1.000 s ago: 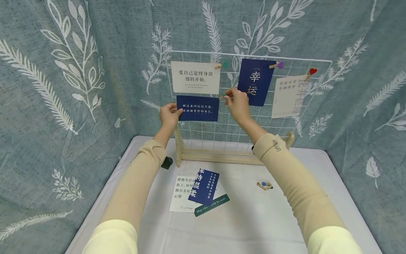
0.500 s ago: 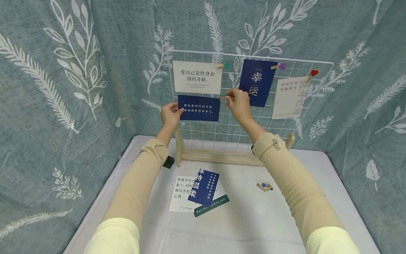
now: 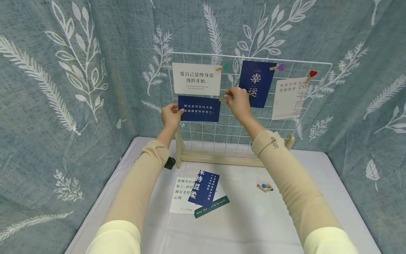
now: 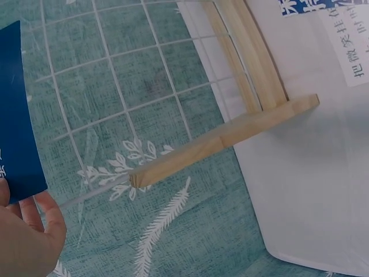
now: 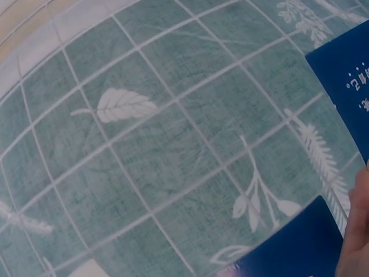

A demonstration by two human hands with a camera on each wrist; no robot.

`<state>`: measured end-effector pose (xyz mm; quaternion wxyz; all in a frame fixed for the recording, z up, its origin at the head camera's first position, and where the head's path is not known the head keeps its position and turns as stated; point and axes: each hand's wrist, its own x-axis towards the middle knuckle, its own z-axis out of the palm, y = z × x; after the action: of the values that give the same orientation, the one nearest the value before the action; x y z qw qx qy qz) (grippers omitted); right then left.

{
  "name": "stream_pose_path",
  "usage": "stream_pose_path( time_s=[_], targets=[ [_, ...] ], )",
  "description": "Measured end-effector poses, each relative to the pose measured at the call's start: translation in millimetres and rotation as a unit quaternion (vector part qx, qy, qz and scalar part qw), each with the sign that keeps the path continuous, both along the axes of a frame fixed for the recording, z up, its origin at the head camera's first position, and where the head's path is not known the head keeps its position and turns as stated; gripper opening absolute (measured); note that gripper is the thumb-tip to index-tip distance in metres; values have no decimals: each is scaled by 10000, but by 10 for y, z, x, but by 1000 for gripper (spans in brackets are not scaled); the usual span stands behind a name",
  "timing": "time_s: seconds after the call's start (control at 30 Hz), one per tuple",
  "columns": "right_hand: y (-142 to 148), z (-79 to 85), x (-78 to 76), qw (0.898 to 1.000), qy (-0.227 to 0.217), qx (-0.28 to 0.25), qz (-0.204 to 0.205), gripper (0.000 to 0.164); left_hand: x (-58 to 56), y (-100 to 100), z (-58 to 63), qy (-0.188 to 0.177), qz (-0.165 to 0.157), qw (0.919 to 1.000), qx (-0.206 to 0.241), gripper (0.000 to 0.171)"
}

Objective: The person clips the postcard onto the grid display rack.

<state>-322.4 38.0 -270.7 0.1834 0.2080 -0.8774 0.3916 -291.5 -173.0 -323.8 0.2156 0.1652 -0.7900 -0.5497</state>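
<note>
A dark blue card with white Chinese text (image 3: 199,114) lies flat against the white wire grid (image 3: 234,127). My left hand (image 3: 170,114) pinches its left edge, thumb in front and fingers behind, as the left wrist view also shows. At the card's upper right corner, my right hand (image 3: 238,103) pinches a small wooden clothespin (image 3: 221,98). Only the hand's edge (image 5: 356,236) enters the right wrist view, beside the card (image 5: 346,86). Above hangs a white card (image 3: 196,86) held by a clip with a green heart (image 3: 225,67).
To the right hang a blue card (image 3: 264,81) and a pale card (image 3: 283,106), both clipped. A wooden base (image 3: 219,159) supports the grid. On the white table lie a white card (image 3: 177,206), a blue card (image 3: 206,190), a green strip (image 3: 211,207), loose clips (image 3: 265,187) and a black object (image 3: 170,163).
Both hands stay at the blue card with hardly any movement. The right fingers shift slightly at the clothespin, and the green bit seen between them earlier is now covered.
</note>
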Motion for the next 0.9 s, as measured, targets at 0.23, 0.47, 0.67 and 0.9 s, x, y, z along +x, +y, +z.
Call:
stream_pose_path(
  time_s=[0.23, 0.47, 0.67, 0.9],
  targets=[
    [8, 35, -20, 9994, -61, 288, -164, 18, -8, 26, 4, 26, -25, 10000, -52, 31],
    [-23, -1, -28, 9992, -152, 345, -163, 18, 2, 23, -28, 105, 120, 9999, -58, 28],
    [-48, -16, -43, 9995, -168, 202, -192, 18, 11, 14, -13, 63, 116, 9999, -56, 30],
    [-34, 4, -55, 9996, -157, 173, -164, 17, -19, 18, -12, 125, 115, 9997, -158, 29]
  ],
)
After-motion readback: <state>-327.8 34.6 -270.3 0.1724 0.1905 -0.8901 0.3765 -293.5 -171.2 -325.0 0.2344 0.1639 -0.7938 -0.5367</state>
